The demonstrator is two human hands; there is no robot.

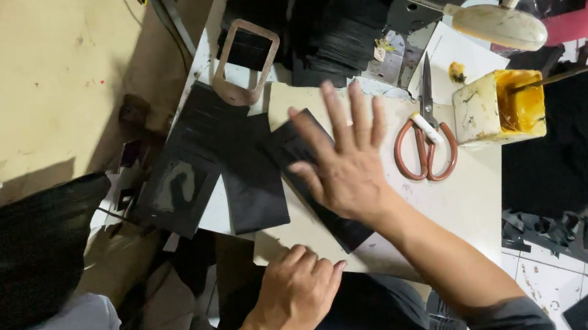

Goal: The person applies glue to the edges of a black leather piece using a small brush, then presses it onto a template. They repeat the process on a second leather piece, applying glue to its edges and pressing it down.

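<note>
Pressing right hand [350, 168], fingers spread flat, onto black sheet [315, 177] on pale board [460, 203]. Resting left hand [298, 288], curled loosely, at board edge. Lying just beside: 1 pair of red-handled scissors [425, 143].

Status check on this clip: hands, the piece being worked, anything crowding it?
Right hand open, flat over black sheet. Left hand curled at board edge, holding nothing visible. Scissors and yellow glue pot close right.
</note>
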